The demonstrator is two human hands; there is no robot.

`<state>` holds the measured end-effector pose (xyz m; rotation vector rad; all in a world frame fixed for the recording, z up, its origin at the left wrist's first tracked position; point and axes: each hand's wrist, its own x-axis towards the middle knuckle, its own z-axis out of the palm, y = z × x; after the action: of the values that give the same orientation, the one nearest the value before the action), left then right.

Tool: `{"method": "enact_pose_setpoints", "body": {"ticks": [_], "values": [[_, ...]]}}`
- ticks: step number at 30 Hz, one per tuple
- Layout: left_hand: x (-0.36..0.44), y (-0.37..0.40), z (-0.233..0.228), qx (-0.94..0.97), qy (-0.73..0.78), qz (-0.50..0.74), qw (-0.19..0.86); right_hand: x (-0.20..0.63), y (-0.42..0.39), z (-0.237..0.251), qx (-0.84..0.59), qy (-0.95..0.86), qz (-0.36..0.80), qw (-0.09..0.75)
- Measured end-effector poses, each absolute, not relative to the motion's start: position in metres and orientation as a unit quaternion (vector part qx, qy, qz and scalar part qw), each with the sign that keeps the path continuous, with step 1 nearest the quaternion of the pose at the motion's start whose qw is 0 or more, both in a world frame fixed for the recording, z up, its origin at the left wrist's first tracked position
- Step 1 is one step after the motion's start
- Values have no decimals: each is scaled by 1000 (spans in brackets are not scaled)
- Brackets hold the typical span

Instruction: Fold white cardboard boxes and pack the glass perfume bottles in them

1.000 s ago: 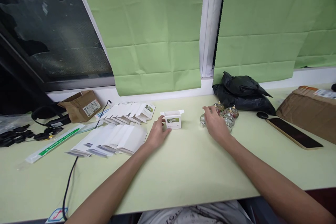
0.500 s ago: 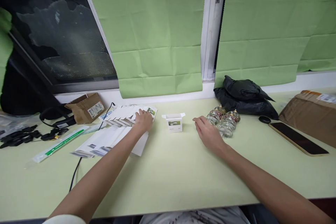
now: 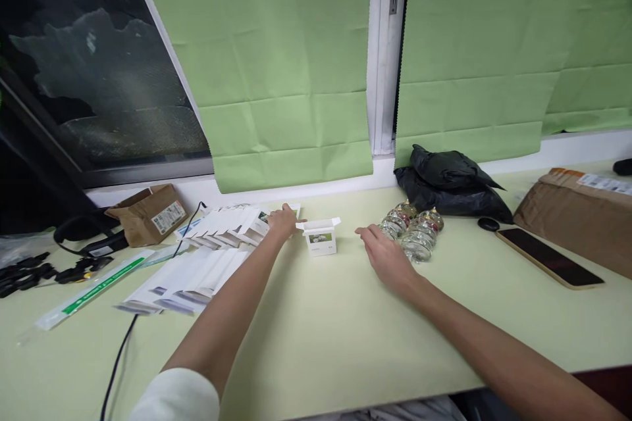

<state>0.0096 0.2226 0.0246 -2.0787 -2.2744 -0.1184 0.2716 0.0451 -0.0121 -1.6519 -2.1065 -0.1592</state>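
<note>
A pale green table [image 3: 320,335] ran under green window blinds [image 3: 276,66]. Since half a second earlier, the left hand [image 3: 282,222] had slid right along the fanned flat cartons [image 3: 232,225], fingers resting on them; grip unclear. The right hand [image 3: 388,256] lay loosely open, empty, between glass jars [image 3: 412,233] and the open small box [image 3: 320,237], whose contents were hidden.
</note>
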Motion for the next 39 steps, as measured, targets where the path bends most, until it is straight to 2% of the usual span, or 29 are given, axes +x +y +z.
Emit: {"method": "enact_pose_setpoints", "body": {"ticks": [6,10,11,13,16,18,20,22,24,30,33,36,39], "values": [[7,226,33,-653,-753,-79,-5,270,44,-12,-603,-766,-47,219],[-6,216,72,-657,-738,-151,21,269,43,-12,-590,-762,-51,262],[-9,207,85,-659,-727,-186,39,268,43,-12,-583,-760,-51,284],[-11,179,109,-677,-643,-350,77,267,42,-11,-566,-754,-46,331],[-2,108,130,-745,-489,-453,11,265,38,-11,-547,-736,-16,398],[8,55,125,-810,-406,-413,-91,266,37,-12,-542,-721,12,431],[15,14,108,-865,-345,-318,-179,267,37,-15,-525,-717,48,456],[19,-7,82,-889,-326,-237,-217,269,41,-19,-509,-713,87,475],[18,-8,55,-908,-313,-192,-200,270,46,-22,-512,-694,123,491],[-3,23,7,-932,-283,-198,-107,269,54,-29,-484,-631,275,540],[-10,26,1,-917,-324,-207,-108,269,50,-24,-485,-616,256,566],[-8,22,-2,-895,-366,-229,-112,269,45,-20,-480,-658,225,535],[-2,21,-4,-880,-376,-252,-144,265,42,-19,-472,-702,254,469]]}}
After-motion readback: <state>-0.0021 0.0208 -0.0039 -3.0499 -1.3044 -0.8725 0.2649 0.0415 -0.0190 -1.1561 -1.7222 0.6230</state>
